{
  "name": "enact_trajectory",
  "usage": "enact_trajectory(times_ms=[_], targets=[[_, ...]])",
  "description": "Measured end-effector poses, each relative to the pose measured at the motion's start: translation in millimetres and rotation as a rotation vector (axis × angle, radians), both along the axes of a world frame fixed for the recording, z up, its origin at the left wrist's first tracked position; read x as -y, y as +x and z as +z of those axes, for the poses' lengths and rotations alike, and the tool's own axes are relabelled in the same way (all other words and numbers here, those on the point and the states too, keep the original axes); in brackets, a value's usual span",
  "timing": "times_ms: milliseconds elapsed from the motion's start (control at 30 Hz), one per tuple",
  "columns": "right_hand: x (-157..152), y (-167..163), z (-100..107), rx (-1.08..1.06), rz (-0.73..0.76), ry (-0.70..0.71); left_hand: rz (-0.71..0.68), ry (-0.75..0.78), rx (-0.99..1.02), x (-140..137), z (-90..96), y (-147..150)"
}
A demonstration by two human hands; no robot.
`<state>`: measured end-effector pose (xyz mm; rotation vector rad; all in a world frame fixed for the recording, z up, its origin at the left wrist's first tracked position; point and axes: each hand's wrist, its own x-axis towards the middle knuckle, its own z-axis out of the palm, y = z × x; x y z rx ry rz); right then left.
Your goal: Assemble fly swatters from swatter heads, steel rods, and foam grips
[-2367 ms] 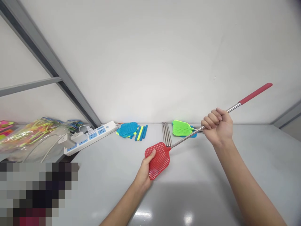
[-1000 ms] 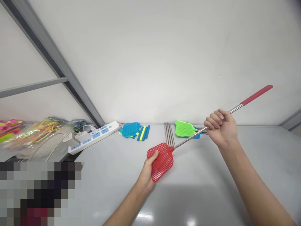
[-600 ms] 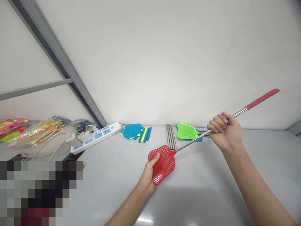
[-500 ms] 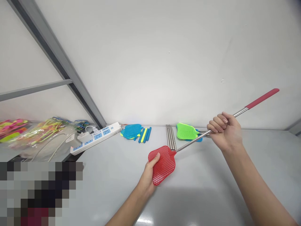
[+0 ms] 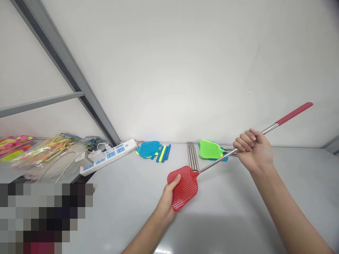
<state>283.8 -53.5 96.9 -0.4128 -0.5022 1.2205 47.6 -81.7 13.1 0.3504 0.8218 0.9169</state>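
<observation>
Red swatter [image 5: 225, 156] slanting above the tabletop [image 5: 119, 204]

Your left fingers [image 5: 175, 182] are pinching its mesh head [image 5: 186, 189], seemingly steadying it; your right fingers [image 5: 245, 140] are wrapping its metal rod [image 5: 212, 164], probably balancing its length. Loose rods [image 5: 193, 157] are lying beyond your left fingers.

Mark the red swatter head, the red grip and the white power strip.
Red swatter head [image 5: 186, 189]: head-camera view, on its mesh.
Red grip [image 5: 293, 114]: head-camera view, midway along its length.
White power strip [image 5: 111, 154]: head-camera view, on a blue socket panel.
</observation>
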Motion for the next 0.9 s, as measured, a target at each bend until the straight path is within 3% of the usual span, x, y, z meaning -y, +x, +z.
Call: enact_trajectory(times_ms=[267, 367, 633, 900], targets=[[-6.5, -8.2, -3.4, 0.034, -0.188, -0.125, 0.077, 0.111, -0.051, 10.8, -2.6, 3.9], [-5.1, -10.5, -3.7, -0.003, -0.228, -0.097, 0.102, 0.162, -0.053, 16.2, -2.0, 5.3], [6.3, -7.8, 3.5, -0.068, -0.018, 0.045, 0.135, 0.178, -0.092, 23.5, -8.2, 7.7], [2.8, -12.5, -0.9, -0.101, 0.043, 0.052, 0.18, 0.133, -0.14, 23.9, -18.3, 8.3]])
